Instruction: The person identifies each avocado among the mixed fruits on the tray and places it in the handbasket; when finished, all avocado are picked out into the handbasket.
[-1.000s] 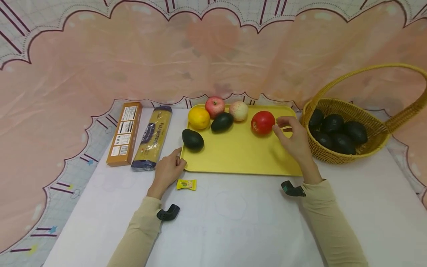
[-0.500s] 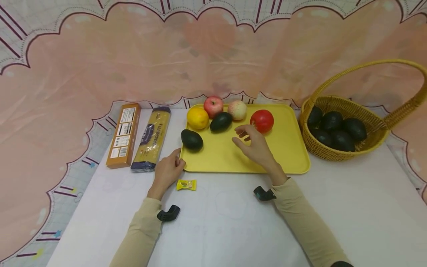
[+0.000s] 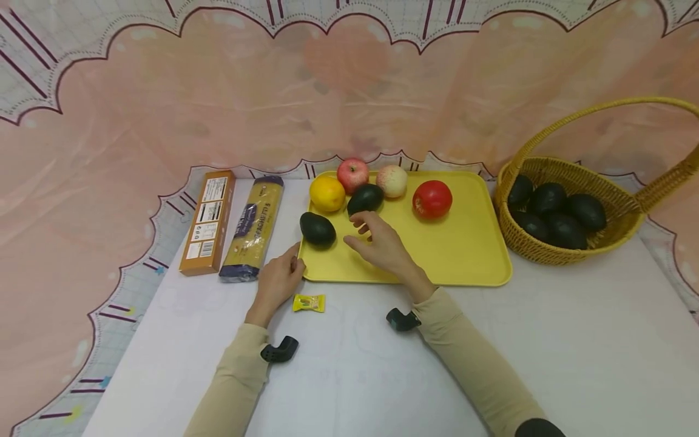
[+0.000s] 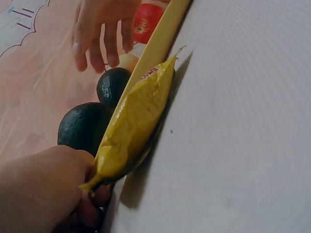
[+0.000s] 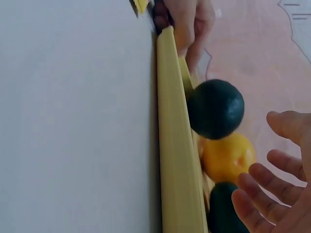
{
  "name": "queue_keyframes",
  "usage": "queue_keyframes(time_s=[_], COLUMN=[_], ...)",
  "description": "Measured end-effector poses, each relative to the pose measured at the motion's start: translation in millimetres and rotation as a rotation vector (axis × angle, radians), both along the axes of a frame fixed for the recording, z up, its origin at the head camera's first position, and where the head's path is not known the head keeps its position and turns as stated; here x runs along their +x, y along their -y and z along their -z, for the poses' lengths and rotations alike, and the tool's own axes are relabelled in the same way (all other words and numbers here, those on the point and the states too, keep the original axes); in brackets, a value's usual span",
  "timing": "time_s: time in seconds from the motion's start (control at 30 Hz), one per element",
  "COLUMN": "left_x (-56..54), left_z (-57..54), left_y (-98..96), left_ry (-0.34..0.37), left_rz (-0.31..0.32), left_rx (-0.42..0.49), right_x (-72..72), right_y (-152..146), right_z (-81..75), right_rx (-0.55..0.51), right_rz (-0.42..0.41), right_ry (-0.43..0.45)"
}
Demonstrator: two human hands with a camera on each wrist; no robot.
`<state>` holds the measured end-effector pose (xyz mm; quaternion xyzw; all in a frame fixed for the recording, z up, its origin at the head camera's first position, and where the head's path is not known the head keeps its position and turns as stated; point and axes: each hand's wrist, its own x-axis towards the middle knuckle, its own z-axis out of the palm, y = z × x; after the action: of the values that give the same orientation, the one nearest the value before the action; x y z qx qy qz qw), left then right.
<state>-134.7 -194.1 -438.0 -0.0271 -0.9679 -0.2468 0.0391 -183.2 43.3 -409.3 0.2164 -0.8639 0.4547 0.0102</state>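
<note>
My left hand (image 3: 278, 279) grips the front left corner of a yellow tray (image 3: 469, 249); the right wrist view shows the fingers and thumb around the rim. My right hand (image 3: 384, 246) hovers above the tray with its fingers loosely spread, holding nothing. Its fingertips come close to a dark green avocado (image 3: 367, 195), overlapping its lower edge in the head view. Another avocado (image 3: 318, 230) lies at the tray's left edge, near my left hand. Behind them sit a yellow-orange fruit (image 3: 327, 194), a pink apple (image 3: 352, 175) and a pale peach (image 3: 392, 181). Farther right lies a round red fruit (image 3: 432, 199).
A tall-handled wicker basket (image 3: 551, 258) with several avocados stands right of the tray. On the left lie a spaghetti packet (image 3: 252, 230) and an orange-brown box (image 3: 206, 224). One small yellow wrapped candy (image 3: 309, 303) is in front of the tray. A patterned cloth backs the table.
My right hand has swept left over the tray, from beside the red fruit to just in front of the middle avocado. My left hand keeps its grip on the tray corner.
</note>
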Motion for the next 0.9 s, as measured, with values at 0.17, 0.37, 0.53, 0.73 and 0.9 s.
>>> queue_keyframes(time_s=[0.17, 0.37, 0.53, 0.73, 0.9], left_x=[0.4, -0.5, -0.5, -1.0, -0.4], left_z=[0.2, 2.1, 4.3, 5.2, 1.7], left_y=[3.0, 1.6, -1.7, -2.2, 0.1], left_ry=[0.002, 0.007, 0.012, 0.009, 0.009], left_rz=[-0.015, -0.006, -0.004, -0.014, -0.026], left_rx=[0.002, 0.028, 0.032, 0.033, 0.028], right_x=[-1.8, -7.1, -12.4, -18.5, -20.6], right_y=[23, 43, 52, 62, 68], right_z=[0.1, 2.3, 5.3, 6.7, 6.8], right_rx=[0.040, 0.109, 0.171, 0.220, 0.213], right_rz=[0.003, 0.015, 0.027, -0.010, -0.035], right_ry=[0.023, 0.047, 0.079, 0.076, 0.043])
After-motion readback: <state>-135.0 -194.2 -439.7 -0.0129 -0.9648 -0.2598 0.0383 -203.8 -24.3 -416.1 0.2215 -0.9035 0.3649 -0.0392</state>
